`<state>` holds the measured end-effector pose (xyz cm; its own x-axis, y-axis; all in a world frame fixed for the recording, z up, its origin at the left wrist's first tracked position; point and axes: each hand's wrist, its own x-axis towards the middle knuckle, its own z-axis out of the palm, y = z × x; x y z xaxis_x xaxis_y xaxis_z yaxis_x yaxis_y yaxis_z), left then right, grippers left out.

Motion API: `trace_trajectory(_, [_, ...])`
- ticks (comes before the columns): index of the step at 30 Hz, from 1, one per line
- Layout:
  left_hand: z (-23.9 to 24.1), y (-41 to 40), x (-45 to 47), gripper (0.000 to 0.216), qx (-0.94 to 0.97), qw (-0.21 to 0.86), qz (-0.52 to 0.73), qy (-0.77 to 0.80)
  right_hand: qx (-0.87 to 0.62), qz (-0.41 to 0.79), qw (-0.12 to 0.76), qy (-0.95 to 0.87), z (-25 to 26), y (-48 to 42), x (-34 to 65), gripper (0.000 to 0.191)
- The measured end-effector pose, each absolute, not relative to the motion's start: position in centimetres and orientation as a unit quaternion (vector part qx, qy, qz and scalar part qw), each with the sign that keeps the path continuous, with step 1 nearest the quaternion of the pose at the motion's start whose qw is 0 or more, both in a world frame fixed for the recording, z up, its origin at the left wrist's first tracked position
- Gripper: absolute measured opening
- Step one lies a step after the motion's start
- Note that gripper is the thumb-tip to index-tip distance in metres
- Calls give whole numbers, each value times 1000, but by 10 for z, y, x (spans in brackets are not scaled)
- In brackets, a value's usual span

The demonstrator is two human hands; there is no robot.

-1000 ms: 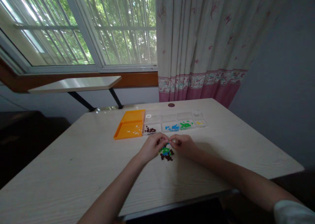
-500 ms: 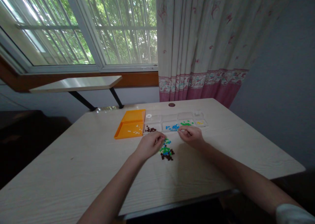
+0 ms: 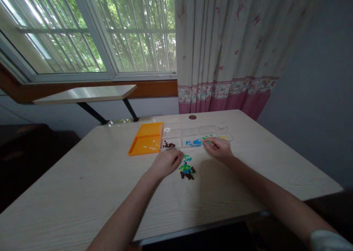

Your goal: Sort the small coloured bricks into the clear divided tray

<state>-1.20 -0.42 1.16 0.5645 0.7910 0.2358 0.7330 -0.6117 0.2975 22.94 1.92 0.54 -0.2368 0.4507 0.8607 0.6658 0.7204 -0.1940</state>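
Observation:
My right hand [image 3: 220,149] is at the green pieces [image 3: 207,137] in a clear tray, its thumb and finger pressed together. Green shows right at the fingertips, but whether it is held or lies behind them I cannot tell. My left hand [image 3: 167,162] rests on the table, fingers curled in a pinch, beside a small figure of joined blocks [image 3: 186,169]. That figure is dark brown at the near end, with green and blue farther up. Anything between the left fingertips is hidden.
The clear compartment tray [image 3: 180,145] also holds blue pieces [image 3: 194,143], brown pieces [image 3: 168,144] and yellow pieces [image 3: 224,137]. An orange case [image 3: 146,135] with white pieces [image 3: 154,145] lies at its left. Behind stands a raised shelf [image 3: 88,93] by the window.
My right hand has moved a little to the right, from beside the blue pieces to the green ones. The left hand has drawn back slightly from the top of the block figure.

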Motion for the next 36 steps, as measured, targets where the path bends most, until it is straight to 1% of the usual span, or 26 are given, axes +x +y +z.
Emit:
trace_trajectory(4, [10, -3, -13, 23, 883, 71, 186, 425, -411, -94, 470, -775, 8, 26, 239, 18])
trace_trajectory(9, [7, -3, -13, 24, 891, 69, 181, 411, -536, -35, 348, -769, 9, 39, 258, 18])
trace_trajectory(14, [4, -4, -13, 22, 902, 86, 160, 391, -613, -22, 283, -737, 5, 49, 268, 17])
trace_trajectory(20, [4, -5, -13, 26, 899, 88, 158, 398, -610, -9, 272, -745, 6, 43, 260, 22])
trace_trajectory(26, [5, -5, -12, 19, 906, 79, 141, 391, -582, 12, 281, -763, 7, 32, 244, 22])
trace_trajectory(36, [6, -4, -11, 16, 891, 77, 135, 426, -495, 65, 246, -831, 0, 14, 215, 20])
